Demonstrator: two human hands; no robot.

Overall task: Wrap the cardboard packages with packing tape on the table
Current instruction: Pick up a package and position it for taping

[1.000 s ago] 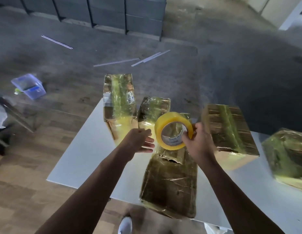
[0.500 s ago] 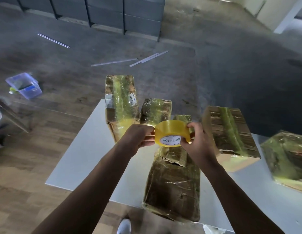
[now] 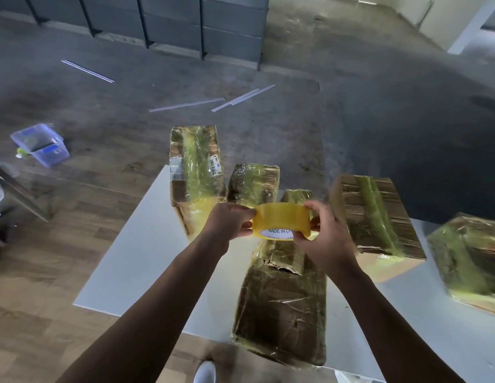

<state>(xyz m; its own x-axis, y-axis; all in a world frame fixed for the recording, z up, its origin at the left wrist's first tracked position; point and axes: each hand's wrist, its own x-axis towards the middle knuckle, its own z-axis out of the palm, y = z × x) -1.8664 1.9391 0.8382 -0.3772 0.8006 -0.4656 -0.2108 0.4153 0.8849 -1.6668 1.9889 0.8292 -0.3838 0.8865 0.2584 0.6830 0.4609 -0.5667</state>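
Furthest left, a clear plastic bin (image 3: 39, 145) sits on the wooden floor, well apart from the white counter (image 3: 130, 258). Beyond it, thin white strips (image 3: 185, 104) lie scattered on the grey floor before a row of grey cabinets (image 3: 171, 29). 5 cardboard packages, all shiny with yellowish tape, are on the counter. The tall package (image 3: 195, 175) stands at the counter's far left edge, with a small barcode label on its right side. Just beside it, the left hand (image 3: 229, 225) is raised above the counter, its thumb and fingers pinching the left rim of the tape roll (image 3: 281, 221). Behind that hand stands the short package (image 3: 253, 183), close to the tall one. The yellow tape roll is in the air between both hands, tilted so its white core printed "MADE IN CH" shows. Beneath the roll lies the long package (image 3: 282, 308), with a torn cardboard flap near its middle and its near end reaching the counter's near edge. The right hand (image 3: 326, 239) grips the roll's right side, fingers and thumb curled around its rim. Right of it stands the banded package (image 3: 376, 217), a greenish tape band running across its top. The last package (image 3: 470, 261) lies near the right frame edge, well apart from the hands.
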